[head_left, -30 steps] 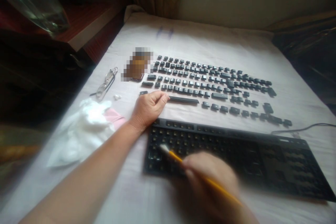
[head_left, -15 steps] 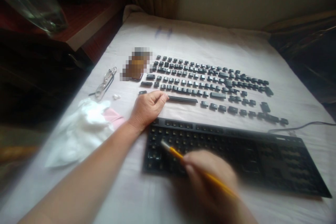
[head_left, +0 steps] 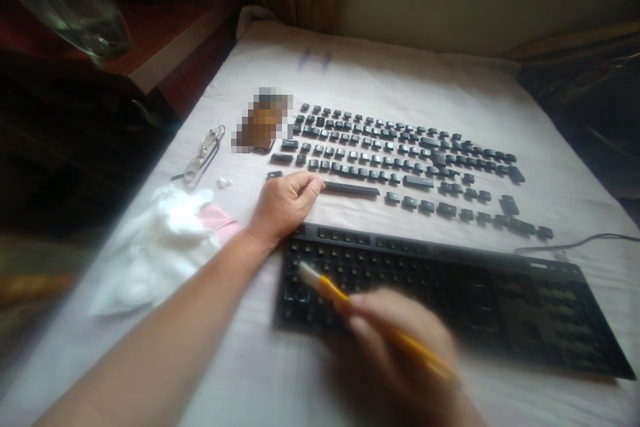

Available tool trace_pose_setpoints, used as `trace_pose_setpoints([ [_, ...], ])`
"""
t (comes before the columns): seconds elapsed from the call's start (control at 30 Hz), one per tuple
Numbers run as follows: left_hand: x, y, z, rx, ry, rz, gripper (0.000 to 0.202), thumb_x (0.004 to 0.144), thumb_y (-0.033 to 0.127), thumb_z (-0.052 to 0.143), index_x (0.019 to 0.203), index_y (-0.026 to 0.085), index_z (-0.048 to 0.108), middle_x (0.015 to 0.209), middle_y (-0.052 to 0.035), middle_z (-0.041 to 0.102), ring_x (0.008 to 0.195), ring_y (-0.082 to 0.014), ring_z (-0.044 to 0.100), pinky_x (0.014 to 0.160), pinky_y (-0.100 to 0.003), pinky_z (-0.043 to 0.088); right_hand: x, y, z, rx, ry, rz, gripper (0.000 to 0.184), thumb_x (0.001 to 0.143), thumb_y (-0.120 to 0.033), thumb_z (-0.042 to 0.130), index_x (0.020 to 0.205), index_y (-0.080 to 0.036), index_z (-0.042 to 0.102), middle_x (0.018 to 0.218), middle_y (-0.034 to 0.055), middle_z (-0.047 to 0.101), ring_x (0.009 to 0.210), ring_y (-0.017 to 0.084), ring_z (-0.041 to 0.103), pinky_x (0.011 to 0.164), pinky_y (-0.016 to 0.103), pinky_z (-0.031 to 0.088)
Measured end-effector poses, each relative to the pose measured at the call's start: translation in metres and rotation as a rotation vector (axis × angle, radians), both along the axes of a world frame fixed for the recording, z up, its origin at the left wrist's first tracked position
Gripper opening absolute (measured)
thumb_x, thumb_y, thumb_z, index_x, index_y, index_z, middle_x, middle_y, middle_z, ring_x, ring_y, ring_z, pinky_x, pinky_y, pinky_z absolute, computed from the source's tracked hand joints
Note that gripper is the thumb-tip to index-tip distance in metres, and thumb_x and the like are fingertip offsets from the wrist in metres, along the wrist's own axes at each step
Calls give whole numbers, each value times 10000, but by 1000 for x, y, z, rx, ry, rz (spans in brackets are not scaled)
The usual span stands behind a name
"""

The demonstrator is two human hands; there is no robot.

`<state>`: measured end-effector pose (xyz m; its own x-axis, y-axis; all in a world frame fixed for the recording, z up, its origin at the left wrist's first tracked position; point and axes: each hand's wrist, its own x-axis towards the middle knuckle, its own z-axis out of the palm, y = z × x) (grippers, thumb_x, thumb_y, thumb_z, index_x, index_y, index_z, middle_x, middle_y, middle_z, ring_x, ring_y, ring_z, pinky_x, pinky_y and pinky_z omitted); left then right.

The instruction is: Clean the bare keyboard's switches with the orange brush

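A black keyboard [head_left: 500,300] with its keycaps taken off lies across the near part of a white cloth [head_left: 400,73]. My right hand [head_left: 400,340], blurred by motion, grips a yellow-handled brush [head_left: 325,288] whose pale tip touches the keyboard's left end. My left hand [head_left: 283,203] rests on the cloth at the keyboard's upper left corner, its fingers curled loosely with nothing visible in them. Beyond the keyboard the removed keycaps [head_left: 395,153] are laid out in rows, with the long space bar [head_left: 350,189] just beyond my left fingertips.
Crumpled white tissue and a pink cloth [head_left: 165,240] lie left of my forearm. Glasses [head_left: 203,157] and a small white bit sit further back. A blurred-out brown object [head_left: 263,120] stands by the keycaps. A cable [head_left: 590,241] runs right. A glass bottle [head_left: 65,0] and dark furniture stand at the left.
The brush tip has swept a little left and back across the keyboard's left end with my right hand. My left hand has stayed where it was.
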<state>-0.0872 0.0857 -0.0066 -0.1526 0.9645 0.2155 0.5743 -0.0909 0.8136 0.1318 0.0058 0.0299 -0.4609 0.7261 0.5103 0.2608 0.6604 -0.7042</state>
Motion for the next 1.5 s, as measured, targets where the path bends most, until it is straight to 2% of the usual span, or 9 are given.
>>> trace_pose_setpoints([
  [0.4, 0, 0, 1, -3, -1, -3, 309, 931, 423, 546, 818, 207, 735, 633, 8, 684, 617, -135, 608, 642, -245, 459, -11, 2, -8, 87, -32, 10, 95, 962, -131, 613, 990, -200, 672, 727, 15, 789, 526, 128, 716, 527, 205, 585],
  [0.53, 0, 0, 1, 0, 5, -6, 321, 934, 431, 540, 819, 206, 737, 631, 5, 684, 618, -135, 611, 654, -247, 466, -12, 3, -6, 75, -21, 48, 69, 968, -149, 616, 988, -197, 663, 712, 7, 783, 519, 125, 714, 522, 203, 574],
  [0.7, -1, 0, -1, 0, 15, -2, 310, 934, 430, 547, 821, 212, 737, 625, 2, 686, 628, -144, 620, 649, -252, 469, -8, 2, 0, -14, 8, 62, 118, 956, -133, 615, 1011, -219, 675, 755, 14, 803, 565, 141, 746, 564, 205, 604],
  [0.93, 0, 0, -1, 2, 11, -5, 316, 929, 430, 547, 829, 205, 744, 625, 6, 678, 621, -135, 613, 651, -247, 460, -9, 3, -7, 73, -20, -4, 87, 961, -142, 620, 977, -202, 681, 742, 14, 797, 539, 132, 727, 546, 201, 591],
  [1.07, -1, 0, 0, -2, 10, -7, 311, 931, 430, 547, 828, 209, 742, 613, 8, 673, 617, -137, 606, 639, -249, 456, -12, 3, -9, 77, -30, 21, 72, 973, -163, 619, 981, -197, 682, 726, 9, 789, 532, 126, 716, 533, 203, 576],
  [1.2, -1, 0, 0, -3, 11, -6, 312, 930, 428, 549, 826, 206, 741, 611, 8, 667, 620, -137, 604, 634, -250, 452, -9, 2, -3, 19, 12, 81, 74, 990, -204, 611, 996, -210, 684, 731, 5, 794, 547, 129, 731, 546, 204, 592],
  [1.27, -1, 0, -1, -1, 12, -6, 312, 930, 428, 551, 822, 205, 741, 615, 9, 666, 617, -133, 601, 636, -249, 452, -3, 2, 0, -8, 12, 34, 76, 995, -216, 607, 998, -221, 684, 746, 10, 798, 570, 145, 746, 553, 216, 607],
  [1.4, -2, 0, -2, 1, 16, -2, 306, 933, 427, 553, 827, 211, 742, 611, 10, 662, 614, -133, 598, 628, -255, 451, 20, 1, -2, 32, -16, -273, 92, 985, -242, 621, 930, -222, 692, 767, 21, 790, 610, 165, 760, 568, 236, 620],
  [1.5, -1, 0, -1, -3, 18, -1, 312, 934, 430, 549, 825, 212, 743, 597, 10, 654, 619, -139, 601, 626, -261, 451, 32, 0, -6, 43, -30, -378, 100, 964, -199, 620, 904, -217, 697, 760, 18, 778, 614, 162, 754, 572, 235, 616],
])
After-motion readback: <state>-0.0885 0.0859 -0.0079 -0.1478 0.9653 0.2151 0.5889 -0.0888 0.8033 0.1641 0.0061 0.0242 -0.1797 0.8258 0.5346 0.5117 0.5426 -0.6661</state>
